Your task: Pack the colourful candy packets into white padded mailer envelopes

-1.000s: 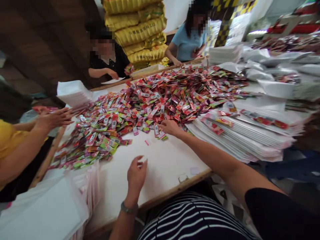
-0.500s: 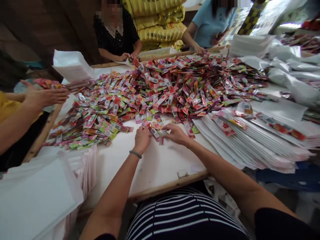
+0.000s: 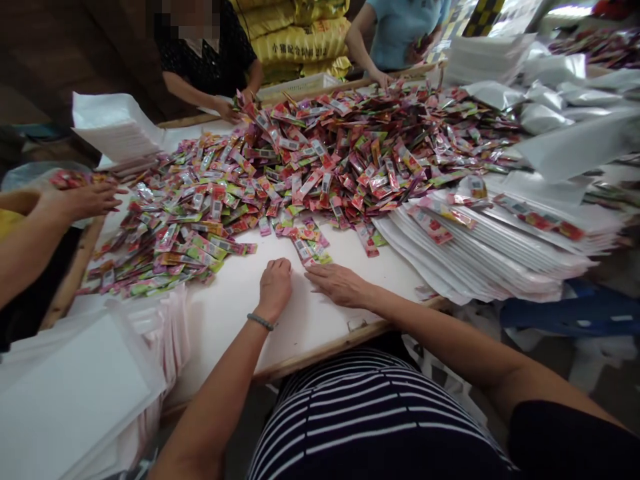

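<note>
A big heap of small colourful sachets covers the white table. A little clump of sachets lies at the heap's near edge. My left hand rests on the table just below that clump, fingers curled under, with nothing seen in it. My right hand lies flat beside it, fingers spread and pointing left, its tips just short of the clump. A bracelet sits on my left wrist.
A stack of white bags with a few sachets on top lies at the right. More white bags sit at the near left. A co-worker's hand holds sachets at the left; two other people work at the far edge, before yellow sacks.
Both my hands have drawn back from the small clump of sachets toward the table's near edge. The clump stays where they left it. The camera has tilted down slightly.
</note>
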A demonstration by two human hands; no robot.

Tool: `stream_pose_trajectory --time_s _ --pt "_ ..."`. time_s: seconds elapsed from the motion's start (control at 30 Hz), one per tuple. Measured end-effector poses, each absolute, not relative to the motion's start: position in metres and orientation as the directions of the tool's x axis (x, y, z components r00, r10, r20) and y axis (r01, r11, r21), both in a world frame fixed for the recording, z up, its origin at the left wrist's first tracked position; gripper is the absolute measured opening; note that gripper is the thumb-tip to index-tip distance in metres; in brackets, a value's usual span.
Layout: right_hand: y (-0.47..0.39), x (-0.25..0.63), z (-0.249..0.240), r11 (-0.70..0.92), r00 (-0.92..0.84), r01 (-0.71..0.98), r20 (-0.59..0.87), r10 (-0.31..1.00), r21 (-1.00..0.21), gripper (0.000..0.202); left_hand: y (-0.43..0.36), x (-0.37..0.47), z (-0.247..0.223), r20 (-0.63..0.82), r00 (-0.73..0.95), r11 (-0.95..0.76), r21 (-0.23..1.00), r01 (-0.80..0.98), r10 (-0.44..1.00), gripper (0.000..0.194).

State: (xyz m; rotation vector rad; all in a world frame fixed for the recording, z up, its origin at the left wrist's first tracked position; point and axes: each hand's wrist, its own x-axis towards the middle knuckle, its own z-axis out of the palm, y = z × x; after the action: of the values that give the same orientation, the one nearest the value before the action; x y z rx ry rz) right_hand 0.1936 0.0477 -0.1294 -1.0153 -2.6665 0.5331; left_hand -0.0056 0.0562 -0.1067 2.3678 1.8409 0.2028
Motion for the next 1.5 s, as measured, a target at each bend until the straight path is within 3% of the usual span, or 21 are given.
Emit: stream_pose_trajectory --time_s 0.1,0.23,0.33,0.4,0.5,0.57,0.67,0.8,0.97,1.03,1.1,1.17,1.27,1.3,1.37,1.43,1.5 --pt "0.03 0.2 -0.123 0.656 -0.726 0.627 -0.008 0.688 -0.419 0.037 0.025 -0.006 -0.099 -0.036 0.276 -0.256 0.277 0.926 0.96 0.022" --pt "-0.002 0.241 -0.095 0.523 -0.696 0.693 -0.271 0.665 -0.497 0.019 -0.025 0.005 -0.082 -0.265 0.518 -0.245 0.651 0.718 0.813 0.034" --pt "-0.014 0.275 -0.073 0.353 -0.521 0.842 -0.445 0.729 -0.408 0.014 -0.043 0.012 -0.068 -0.339 0.669 -0.136 0.823 0.551 0.662 0.032" --pt "-0.012 0.286 -0.065 0.25 -0.361 0.923 -0.433 0.826 -0.293 0.017 -0.04 0.014 -0.064 -0.319 0.524 -0.108 0.768 0.631 0.79 0.028" --pt "-0.005 0.285 -0.07 0.119 -0.151 0.987 -0.39 0.908 -0.106 0.028 -0.026 0.019 -0.069 -0.306 0.242 -0.051 0.52 0.852 0.921 0.023" --pt "-0.004 0.276 -0.077 0.121 -0.142 0.99 -0.41 0.901 -0.077 0.038 -0.02 0.03 -0.076 -0.351 0.25 -0.074 0.445 0.893 0.903 0.023" --pt "-0.012 0.261 -0.087 0.165 -0.235 0.967 -0.431 0.871 -0.193 0.054 -0.021 0.053 -0.087 -0.397 0.361 -0.117 0.521 0.846 0.844 0.026" --pt "-0.02 0.245 -0.095 0.192 -0.324 0.922 -0.398 0.858 -0.337 0.054 -0.022 0.074 -0.094 -0.431 0.36 0.001 0.643 0.766 0.828 0.035" --pt "-0.011 0.238 -0.098 0.15 -0.401 0.843 -0.418 0.815 -0.516 0.024 -0.014 0.082 -0.104 -0.427 0.328 0.108 0.731 0.674 0.843 0.023" --pt "-0.009 0.247 -0.089 0.093 -0.341 0.865 -0.442 0.829 -0.494 0.02 -0.014 0.092 -0.107 -0.438 0.361 0.199 0.818 0.54 0.823 0.026" --pt "-0.012 0.265 -0.073 0.104 -0.295 0.908 -0.442 0.847 -0.407 0.016 -0.018 0.106 -0.105 -0.384 0.533 0.254 0.919 0.302 0.754 0.036" --pt "-0.022 0.29 -0.053 0.197 -0.327 0.932 -0.476 0.816 -0.303 0.014 -0.024 0.118 -0.098 -0.25 0.78 0.263 0.958 0.114 0.574 0.044" --pt "-0.037 0.319 -0.031 0.345 -0.431 0.902 -0.539 0.724 -0.258 0.016 -0.025 0.122 -0.082 -0.148 0.956 0.124 0.985 0.12 0.254 0.05" --pt "-0.038 0.323 -0.028 0.36 -0.441 0.897 -0.511 0.738 -0.255 0.02 -0.021 0.119 -0.078 -0.178 0.945 0.016 0.983 0.181 0.276 0.048" --pt "-0.03 0.32 -0.03 0.343 -0.428 0.899 -0.381 0.819 -0.274 0.027 -0.003 0.105 -0.072 -0.23 0.794 -0.188 0.9 0.394 0.563 0.04" --pt "-0.007 0.302 -0.04 0.308 -0.393 0.886 -0.208 0.896 -0.347 0.028 0.023 0.087 -0.074 -0.14 0.476 -0.249 0.708 0.661 0.868 0.036" --pt "0.029 0.273 -0.052 0.281 -0.344 0.85 -0.066 0.937 -0.446 0.028 0.05 0.066 -0.08 0.009 0.273 -0.243 0.483 0.841 0.962 0.037"
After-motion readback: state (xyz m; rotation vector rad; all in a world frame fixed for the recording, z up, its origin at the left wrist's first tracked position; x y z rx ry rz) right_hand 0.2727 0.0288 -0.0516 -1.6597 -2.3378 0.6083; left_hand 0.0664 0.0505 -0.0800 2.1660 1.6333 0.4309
